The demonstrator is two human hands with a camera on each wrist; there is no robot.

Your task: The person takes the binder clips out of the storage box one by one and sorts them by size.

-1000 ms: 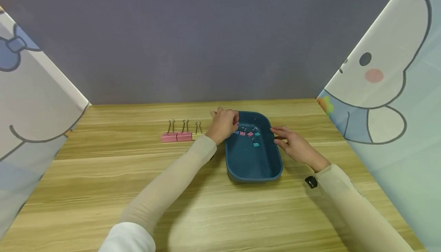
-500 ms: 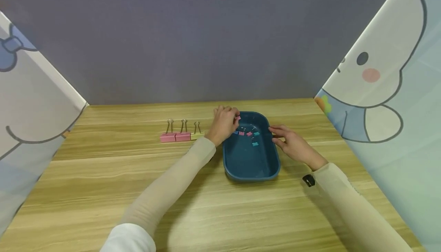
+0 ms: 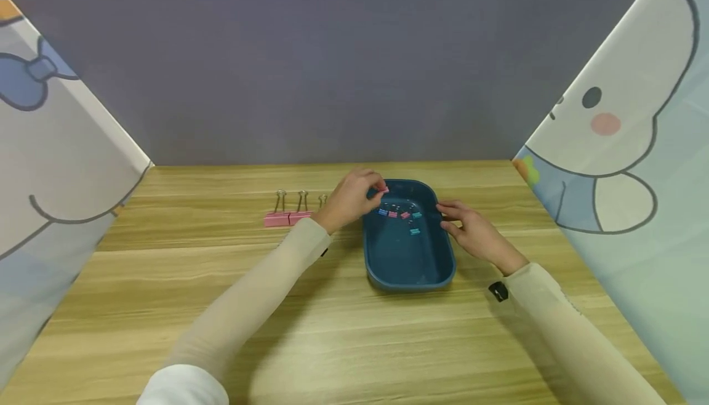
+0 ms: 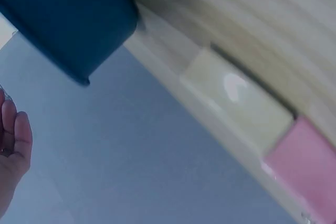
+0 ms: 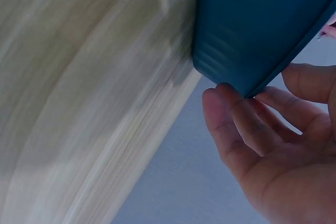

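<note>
My left hand [image 3: 352, 197] pinches a small pink binder clip [image 3: 385, 190] between thumb and fingertips, over the far left rim of the dark blue plastic bin [image 3: 450, 263]. Inside the bin lie several tiny binder clips, among them a blue one [image 3: 383, 212], a pink one [image 3: 405, 215] and a teal one [image 3: 415, 231]. My right hand [image 3: 473, 232] touches the bin's right rim with loosely bent fingers. In the right wrist view, the right hand's thumb and fingertips [image 5: 310, 80] meet the rim near a corner. The left wrist view shows only part of the left hand [image 4: 13, 145].
Left of the bin, large binder clips stand in a row with handles up: pink clips [image 3: 277, 219] and a yellow one [image 4: 239, 100], mostly behind the left hand in the head view. A grey wall [image 3: 332, 60] backs the wooden table [image 3: 332, 343]; cartoon-printed panels flank it.
My left hand has turned and drawn slightly left, bringing the pinched pink clip into clearer sight at the bin's rim. The right hand stays at the bin's right side.
</note>
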